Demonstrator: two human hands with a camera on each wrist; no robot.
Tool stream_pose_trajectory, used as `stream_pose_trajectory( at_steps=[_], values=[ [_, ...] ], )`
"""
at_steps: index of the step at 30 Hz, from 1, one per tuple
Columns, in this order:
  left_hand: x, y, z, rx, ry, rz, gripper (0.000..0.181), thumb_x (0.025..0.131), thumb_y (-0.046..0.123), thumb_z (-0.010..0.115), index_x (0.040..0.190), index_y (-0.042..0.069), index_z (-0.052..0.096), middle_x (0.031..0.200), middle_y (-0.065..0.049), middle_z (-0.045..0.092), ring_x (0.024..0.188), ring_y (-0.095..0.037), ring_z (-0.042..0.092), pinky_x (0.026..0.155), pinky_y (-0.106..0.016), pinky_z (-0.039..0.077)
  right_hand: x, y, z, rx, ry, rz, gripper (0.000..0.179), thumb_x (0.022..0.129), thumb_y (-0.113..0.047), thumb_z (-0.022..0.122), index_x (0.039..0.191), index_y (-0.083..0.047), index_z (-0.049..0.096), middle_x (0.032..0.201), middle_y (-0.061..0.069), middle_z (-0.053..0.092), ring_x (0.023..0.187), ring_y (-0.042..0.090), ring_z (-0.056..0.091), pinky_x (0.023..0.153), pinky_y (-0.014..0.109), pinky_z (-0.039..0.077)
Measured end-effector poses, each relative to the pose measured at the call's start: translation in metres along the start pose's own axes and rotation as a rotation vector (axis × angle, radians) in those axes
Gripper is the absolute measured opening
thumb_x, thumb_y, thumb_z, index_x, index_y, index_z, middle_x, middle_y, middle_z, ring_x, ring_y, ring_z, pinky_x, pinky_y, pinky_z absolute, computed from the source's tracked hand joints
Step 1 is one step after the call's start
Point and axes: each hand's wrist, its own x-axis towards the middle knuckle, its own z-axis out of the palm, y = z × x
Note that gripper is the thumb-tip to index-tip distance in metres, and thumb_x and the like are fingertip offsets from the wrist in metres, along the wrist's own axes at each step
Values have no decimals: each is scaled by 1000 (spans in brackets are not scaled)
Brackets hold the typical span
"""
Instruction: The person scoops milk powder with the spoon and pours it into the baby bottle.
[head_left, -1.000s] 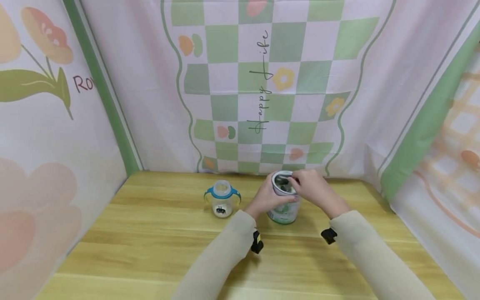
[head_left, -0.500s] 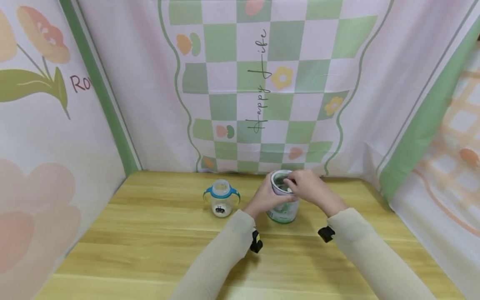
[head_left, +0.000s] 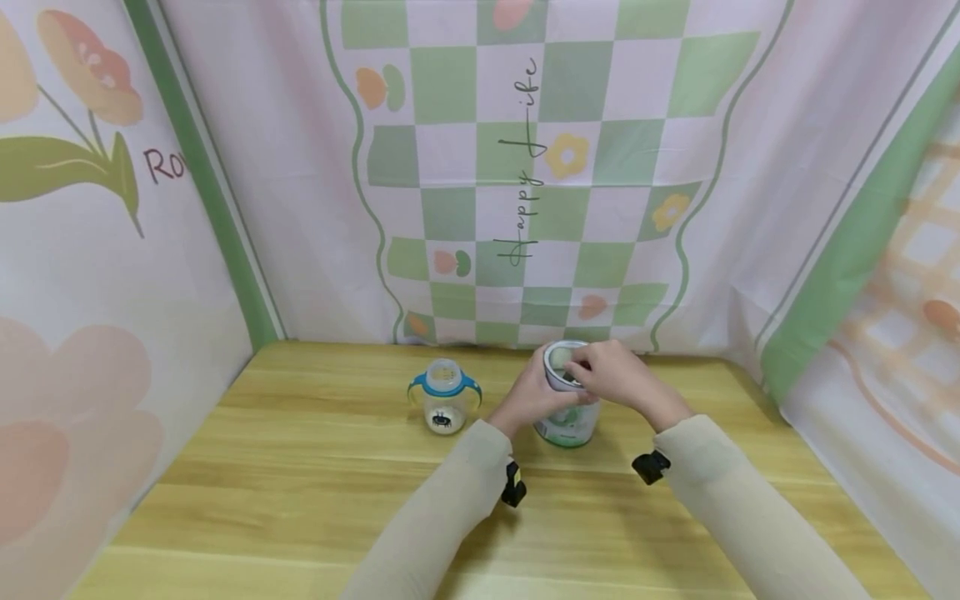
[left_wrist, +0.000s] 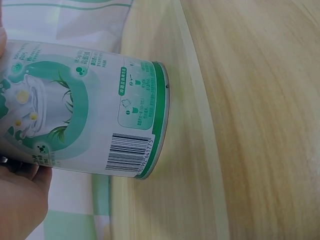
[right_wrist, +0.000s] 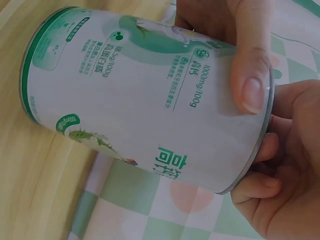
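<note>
A white and green milk powder can (head_left: pixel 567 425) stands on the table with its mouth uncovered. My left hand (head_left: pixel 527 396) grips it around the upper side, its thumb across the front. In the right wrist view that thumb (right_wrist: pixel 250 92) presses the can near the rim. My right hand (head_left: pixel 611 371) reaches over the rim with curled fingers, pinching what looks like a scoop, mostly hidden inside. A pale round patch (head_left: pixel 559 358) shows in the mouth beside the fingertips. Left of the can stands a clear baby bottle (head_left: pixel 444 408) with blue handles, uncapped, pale powder at its bottom.
The wooden table (head_left: pixel 300 500) runs back to a curtain (head_left: pixel 510 208) with green and white checks, close behind the can. Printed cloth (head_left: pixel 90 358) hangs on the left, and more on the right. Each wrist carries a small black camera (head_left: pixel 651 467).
My right fingers have shifted slightly left in the can's mouth. A pale patch now shows where the inside looked dark. The can, the left hand and the bottle keep their places.
</note>
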Motion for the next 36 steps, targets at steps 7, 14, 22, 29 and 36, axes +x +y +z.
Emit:
stream_pose_trajectory(
  at_steps=[7, 14, 22, 29, 36],
  values=[
    [-1, 0, 0, 19, 10, -28, 84, 85, 28, 84, 151, 20, 34, 130, 9, 50, 107, -8, 59, 88, -29, 52, -3, 1, -3, 112, 26, 21, 40, 102, -16, 58, 63, -15, 49, 53, -4, 37, 46, 12, 33, 49, 28, 33],
    [-1, -1, 1, 30, 15, -38, 81, 84, 30, 84, 148, 23, 35, 130, 9, 50, 109, -8, 58, 89, -30, 51, -8, 4, -6, 180, 66, 29, 42, 102, -16, 57, 62, -15, 47, 52, -5, 33, 46, 11, 29, 48, 27, 31],
    [-1, -1, 3, 28, 46, -61, 82, 83, 29, 85, 148, 26, 36, 133, 11, 49, 112, -7, 56, 93, -32, 49, -15, 19, -3, 240, 119, 111, 45, 104, -29, 55, 63, -12, 50, 51, -2, 36, 45, 12, 29, 46, 29, 33],
    [-3, 1, 3, 52, 60, -47, 83, 81, 30, 87, 148, 27, 37, 133, 10, 49, 113, -8, 55, 95, -34, 48, -19, 28, -3, 279, 197, 157, 45, 105, -33, 54, 67, -9, 58, 52, -1, 37, 47, 15, 32, 46, 29, 33],
    [-3, 2, 3, 79, 74, -69, 86, 80, 34, 87, 148, 28, 36, 135, 11, 48, 115, -7, 54, 98, -35, 47, -24, 32, -2, 313, 227, 216, 47, 104, -40, 53, 70, -8, 59, 55, 0, 40, 48, 15, 33, 47, 30, 33]
  ],
)
